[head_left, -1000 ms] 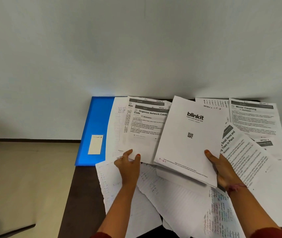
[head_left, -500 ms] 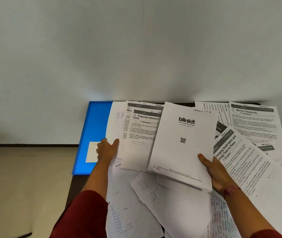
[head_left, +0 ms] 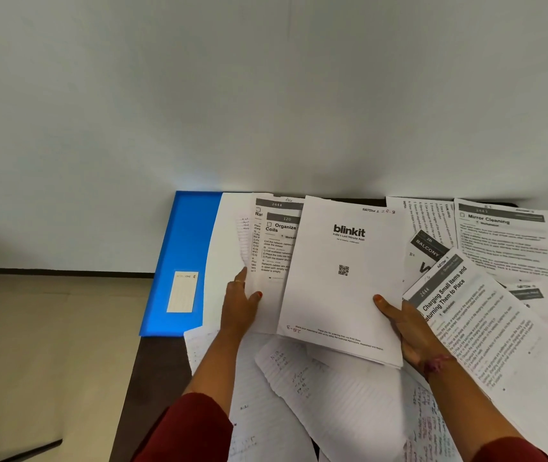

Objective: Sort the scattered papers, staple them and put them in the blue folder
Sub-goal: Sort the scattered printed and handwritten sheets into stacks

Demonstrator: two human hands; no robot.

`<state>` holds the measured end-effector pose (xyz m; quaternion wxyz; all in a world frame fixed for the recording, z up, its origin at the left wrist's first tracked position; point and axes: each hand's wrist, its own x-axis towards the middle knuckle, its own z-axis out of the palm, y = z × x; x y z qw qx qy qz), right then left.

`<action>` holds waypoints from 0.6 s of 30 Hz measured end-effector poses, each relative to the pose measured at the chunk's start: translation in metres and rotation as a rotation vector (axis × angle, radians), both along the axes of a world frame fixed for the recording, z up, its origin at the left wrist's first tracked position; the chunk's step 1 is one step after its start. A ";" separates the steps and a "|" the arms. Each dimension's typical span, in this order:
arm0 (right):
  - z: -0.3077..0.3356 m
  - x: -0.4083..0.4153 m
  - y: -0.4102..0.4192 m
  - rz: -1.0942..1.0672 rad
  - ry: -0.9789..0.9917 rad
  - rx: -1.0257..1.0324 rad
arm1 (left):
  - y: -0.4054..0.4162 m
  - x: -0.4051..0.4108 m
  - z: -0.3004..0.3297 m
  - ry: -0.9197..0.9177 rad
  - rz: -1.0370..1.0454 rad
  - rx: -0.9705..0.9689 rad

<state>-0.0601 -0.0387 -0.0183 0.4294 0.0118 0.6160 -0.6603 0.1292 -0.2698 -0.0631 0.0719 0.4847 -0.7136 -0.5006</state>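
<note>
Right hand (head_left: 409,331) grasps white blinkit-printed paper stack (head_left: 342,281), gathering sorted sheets; left hand (head_left: 241,301) pinches white printed worksheets (head_left: 274,248) beside flat blue plastic folder (head_left: 182,248).

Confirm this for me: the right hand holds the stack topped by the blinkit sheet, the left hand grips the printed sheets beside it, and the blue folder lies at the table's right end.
One thing is wrong: the blue folder lies at the table's left end, not the right, as the head view shows. The rest stands: the right hand holds the blinkit stack, and the left hand grips the printed sheets beside it.
</note>
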 end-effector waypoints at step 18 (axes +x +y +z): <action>0.001 0.010 -0.030 0.070 -0.043 0.015 | 0.045 -0.009 0.012 -0.058 -0.112 0.090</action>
